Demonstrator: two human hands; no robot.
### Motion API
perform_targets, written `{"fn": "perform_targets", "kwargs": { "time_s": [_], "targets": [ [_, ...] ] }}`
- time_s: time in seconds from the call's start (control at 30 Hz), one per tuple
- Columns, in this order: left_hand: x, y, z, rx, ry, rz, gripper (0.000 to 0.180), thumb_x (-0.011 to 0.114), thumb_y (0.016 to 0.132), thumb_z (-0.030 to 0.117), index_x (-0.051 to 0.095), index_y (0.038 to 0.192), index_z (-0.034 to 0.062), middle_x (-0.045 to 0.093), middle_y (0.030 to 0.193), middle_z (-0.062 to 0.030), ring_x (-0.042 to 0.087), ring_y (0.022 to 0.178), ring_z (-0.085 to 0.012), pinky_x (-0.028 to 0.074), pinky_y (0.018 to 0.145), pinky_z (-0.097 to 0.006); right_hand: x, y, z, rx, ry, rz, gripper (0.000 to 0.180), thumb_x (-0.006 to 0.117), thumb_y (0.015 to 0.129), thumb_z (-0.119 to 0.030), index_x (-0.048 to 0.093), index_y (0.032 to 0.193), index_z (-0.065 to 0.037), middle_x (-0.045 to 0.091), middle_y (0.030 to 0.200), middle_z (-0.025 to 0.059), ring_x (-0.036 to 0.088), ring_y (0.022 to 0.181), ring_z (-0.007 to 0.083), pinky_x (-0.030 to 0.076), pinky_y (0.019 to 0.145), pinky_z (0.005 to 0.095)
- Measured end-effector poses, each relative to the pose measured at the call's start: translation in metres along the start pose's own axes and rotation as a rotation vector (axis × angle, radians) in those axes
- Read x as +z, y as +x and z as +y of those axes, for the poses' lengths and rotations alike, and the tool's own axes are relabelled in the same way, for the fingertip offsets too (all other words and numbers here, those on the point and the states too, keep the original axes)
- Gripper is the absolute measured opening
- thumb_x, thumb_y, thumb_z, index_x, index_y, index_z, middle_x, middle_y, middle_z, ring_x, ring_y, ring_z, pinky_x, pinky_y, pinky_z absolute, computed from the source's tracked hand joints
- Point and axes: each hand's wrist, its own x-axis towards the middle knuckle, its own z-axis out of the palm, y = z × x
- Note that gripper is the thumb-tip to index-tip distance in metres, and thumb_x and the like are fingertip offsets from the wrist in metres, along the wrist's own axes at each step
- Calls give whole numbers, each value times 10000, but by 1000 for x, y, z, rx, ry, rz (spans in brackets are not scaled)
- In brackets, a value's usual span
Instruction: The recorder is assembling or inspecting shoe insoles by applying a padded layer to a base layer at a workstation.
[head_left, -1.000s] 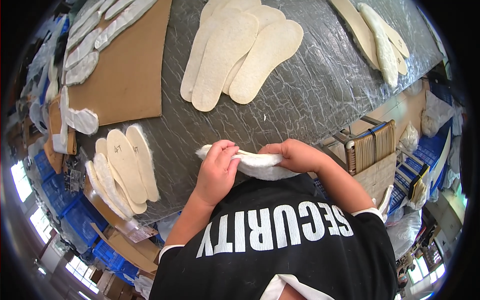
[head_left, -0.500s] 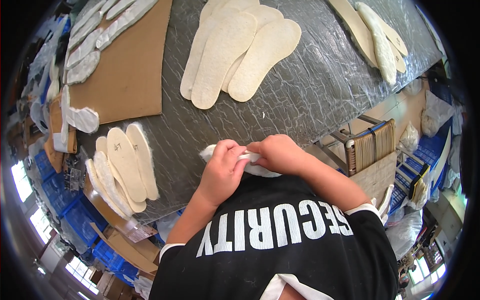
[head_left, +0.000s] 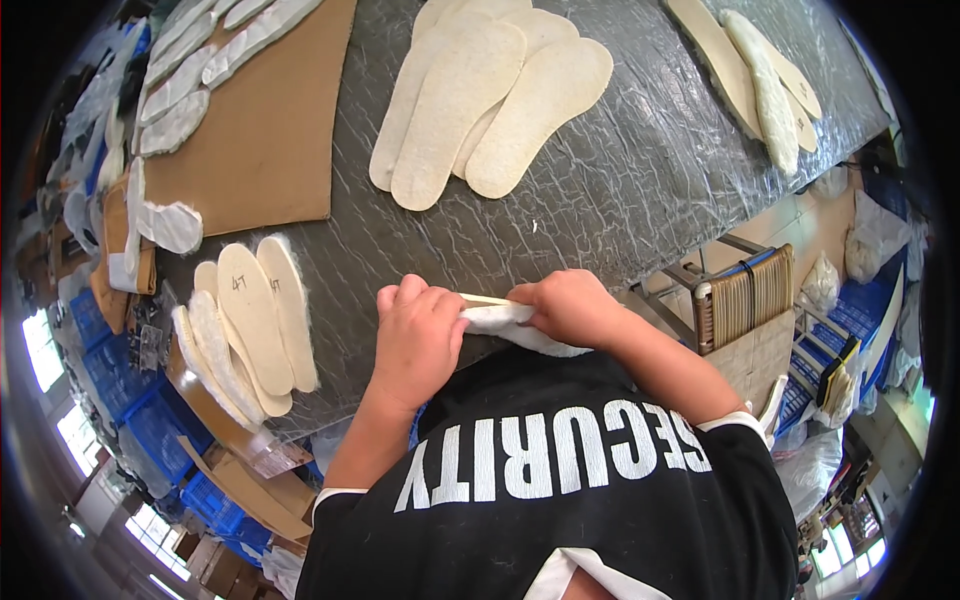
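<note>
The person's left hand (head_left: pixel 415 328) and right hand (head_left: pixel 572 308) are together at the near edge of the dark worktop (head_left: pixel 365 270), just in front of the black shirt (head_left: pixel 570 460). Between them is a fluffy white insole (head_left: pixel 496 317), with a thin cream edge showing along its upper side. The left hand's fingers (head_left: pixel 436 299) are closed over its left end and cover most of it; the right hand has the insole pinched further along, thumb side toward the left hand, with white fluff showing below. The exact place of the hidden fingertips cannot be told. Beyond the hands, well apart from them, a fan of overlapping cream insoles (head_left: pixel 460 115) lies flat on the worktop. Left of the left hand, near the worktop's edge, is a smaller pile of insoles (head_left: pixel 262 320), some with fluffy rims and dark handwritten marks. Further off on the left, white fluffy pieces (head_left: pixel 180 85) rest on a brown cardboard sheet (head_left: pixel 265 160). At the far right corner lies another group of insoles (head_left: pixel 768 95), a fluffy white one among them. A chair (head_left: pixel 748 302) stands right of the worktop, and blue crates (head_left: pixel 150 435) sit at the lower left.
</note>
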Motion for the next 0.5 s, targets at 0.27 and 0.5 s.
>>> {"fn": "perform_targets", "kwargs": {
  "time_s": [0.27, 0.5],
  "targets": [
    [9, 0, 0, -23, -14, 50, 139, 722, 693, 81, 647, 810, 94, 612, 839, -3, 522, 872, -235, 355, 811, -387, -1, -2, 2, -27, 32, -11, 349, 620, 773, -170, 685, 1113, -222, 687, 807, 135, 666, 779, 316, 512, 692, 430],
    [13, 7, 1, -39, -129, 140, 96, 705, 694, 60, 638, 762, 62, 636, 937, -23, 543, 1023, -257, 348, 899, -411, -4, -5, 9, -63, 25, -29, 367, 617, 770, -162, 683, 1124, -235, 684, 801, 131, 663, 774, 318, 507, 690, 429]
  ]
}}
